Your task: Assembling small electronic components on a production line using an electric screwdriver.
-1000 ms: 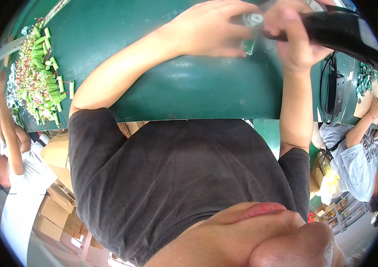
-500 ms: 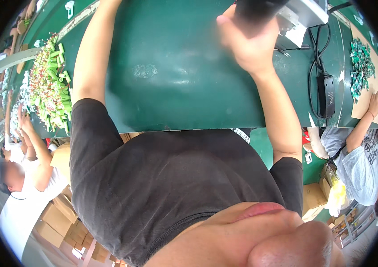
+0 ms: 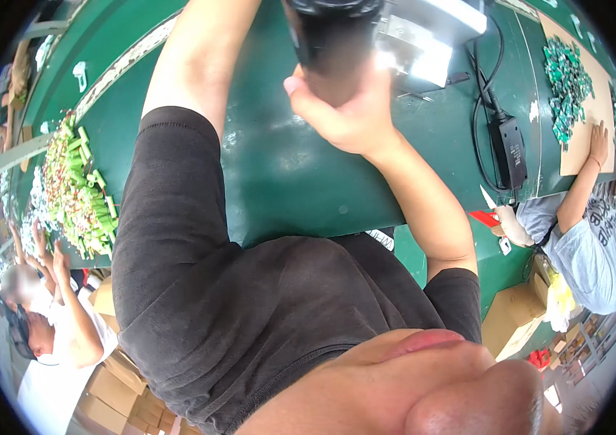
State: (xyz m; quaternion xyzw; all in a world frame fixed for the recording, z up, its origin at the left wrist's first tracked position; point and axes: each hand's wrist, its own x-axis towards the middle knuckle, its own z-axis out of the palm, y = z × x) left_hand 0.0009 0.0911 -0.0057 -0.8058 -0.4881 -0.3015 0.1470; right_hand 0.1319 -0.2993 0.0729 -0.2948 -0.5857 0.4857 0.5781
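The right hand [image 3: 359, 112] curls around a black tool [image 3: 335, 36] over the green bench [image 3: 297, 181], just beside a silver box [image 3: 417, 47] (the left hand lies beyond the view's upper edge, its grip impossible to tell).

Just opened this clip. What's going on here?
The person's right hand grips a black, roughly cylindrical object, partly blurred, over a green worktable. Their bare left forearm reaches past the picture's top edge, so the left hand is out of view. A pile of small green cylinders lies to the left, and a black rectangular power adapter to the right.
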